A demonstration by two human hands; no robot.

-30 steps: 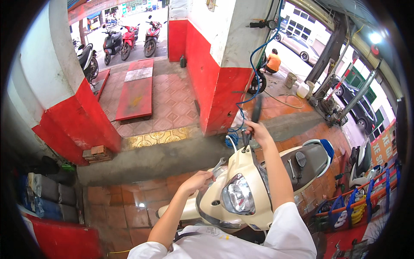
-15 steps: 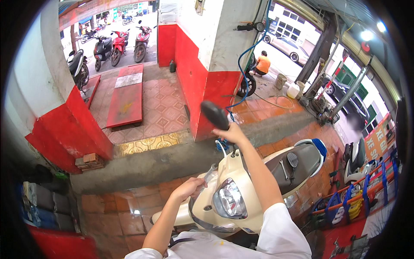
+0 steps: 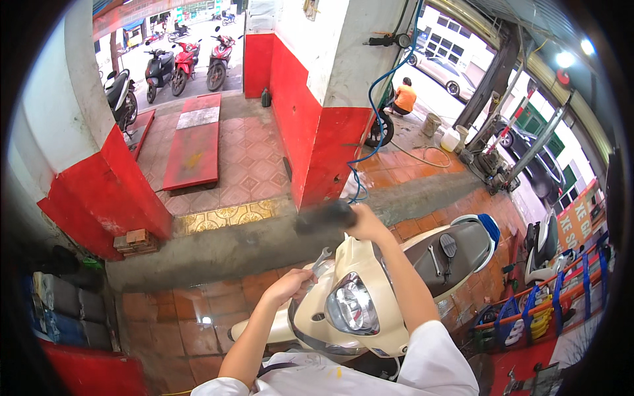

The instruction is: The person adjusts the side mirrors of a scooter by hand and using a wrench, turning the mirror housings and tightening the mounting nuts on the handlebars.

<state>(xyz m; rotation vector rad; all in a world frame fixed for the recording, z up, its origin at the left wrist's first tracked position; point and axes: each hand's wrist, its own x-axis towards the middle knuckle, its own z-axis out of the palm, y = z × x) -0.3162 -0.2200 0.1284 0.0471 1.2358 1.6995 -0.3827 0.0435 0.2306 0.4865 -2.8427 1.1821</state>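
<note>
Cream bodywork is filling the lower centre of the frame, where a scooter (image 3: 389,310) is standing between the person's forearms. Left of its headlight (image 3: 354,307), the left hand (image 3: 290,285) is gripping a wrench (image 3: 322,256), the fingers bending snugly round the handle and the forked end pointing upward. Near the middle of the frame, the right hand (image 3: 366,223) is holding a dark mirror (image 3: 325,218) above the scooter's front, its fingers bending round one end; blur is softening the mirror's outline. Right of centre, the brown seat (image 3: 413,256) is carrying a second wrench (image 3: 434,259) and a second mirror (image 3: 449,245), lying side by side.

Containers are occupying several areas. At upper right, a bucket (image 3: 432,124) is standing near a whitish jug (image 3: 450,139); their contents are escaping view. Farther left, a small dark bottle (image 3: 266,98) is standing beside the red-and-white pillar (image 3: 333,152), its contents likewise hidden. At lower right, an orange-railed rack (image 3: 573,294) with blue straps (image 3: 586,280) is holding yellow items (image 3: 546,318) and white items (image 3: 514,330), their kind being too small to tell.
</note>
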